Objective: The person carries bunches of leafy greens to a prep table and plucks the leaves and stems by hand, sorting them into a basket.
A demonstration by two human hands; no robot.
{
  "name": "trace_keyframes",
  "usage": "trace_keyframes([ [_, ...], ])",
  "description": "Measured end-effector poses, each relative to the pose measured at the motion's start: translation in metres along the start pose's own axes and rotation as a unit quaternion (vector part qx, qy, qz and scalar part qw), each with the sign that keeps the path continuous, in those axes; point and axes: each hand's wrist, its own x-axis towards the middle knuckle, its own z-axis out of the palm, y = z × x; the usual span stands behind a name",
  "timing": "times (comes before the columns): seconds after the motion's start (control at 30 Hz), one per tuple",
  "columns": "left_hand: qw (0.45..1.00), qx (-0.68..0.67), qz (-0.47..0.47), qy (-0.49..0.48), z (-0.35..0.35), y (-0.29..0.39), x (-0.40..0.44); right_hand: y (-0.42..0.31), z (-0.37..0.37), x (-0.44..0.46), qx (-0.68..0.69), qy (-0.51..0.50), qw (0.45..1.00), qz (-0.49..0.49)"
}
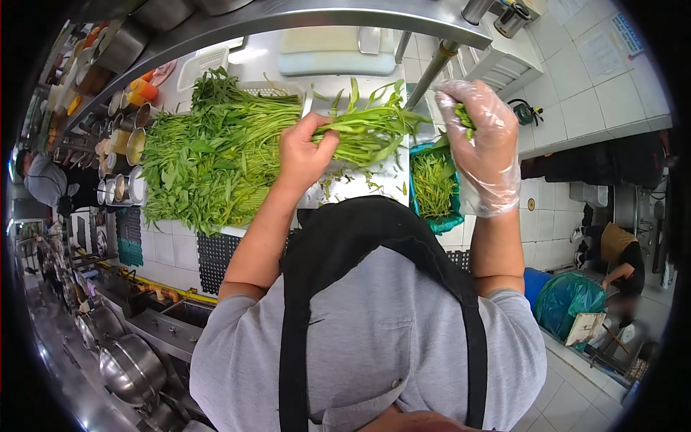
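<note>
Tiled kitchen floor [165, 252] shows around a pale bench [392, 180], where a person in a grey shirt [360, 317] and black apron [353, 219] works. The bare left grip [308, 151] is closed around a bunch of leafy green stems [371, 133], held over the bench. The right grip [486, 144], in a clear plastic glove, is curled tight on short green pieces [464, 117], just beside the bunch. Near that glove stands a container lined with a teal bag [448, 225], with cut greens [433, 183] inside. Small scraps [327, 189] lie near the left wrist. To the left, a large heap of similar greens [209, 158] spreads along the bench. Farther off are pale cutting boards [335, 54], a white basket [204, 68] and a steel shelf [324, 18]. Well apart, at the right, a co-worker [619, 248] bends near a green bag [572, 299].
</note>
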Motion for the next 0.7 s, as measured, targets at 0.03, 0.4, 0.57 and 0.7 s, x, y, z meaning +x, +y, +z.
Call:
trace_keyframes([
  [0.03, 1.000, -0.001, -0.002, -0.001, -0.001, 0.001, -0.001, 0.001, 0.003, 0.001, 0.000, -0.002, 1.000, 0.002],
  [0.4, 0.965, 0.171, 0.197, 0.010, -0.009, 0.024, 0.004, 0.004, 0.060, -0.016, -0.034, -0.184, 0.977, -0.098],
  [0.57, 0.976, 0.158, 0.144, 0.029, -0.009, 0.019, -0.002, 0.012, 0.050, -0.019, -0.022, -0.095, 0.995, -0.011],
  [0.7, 0.979, 0.142, 0.139, 0.046, -0.008, 0.013, -0.004, 0.028, 0.039, -0.024, 0.039, -0.080, 0.991, 0.095],
])
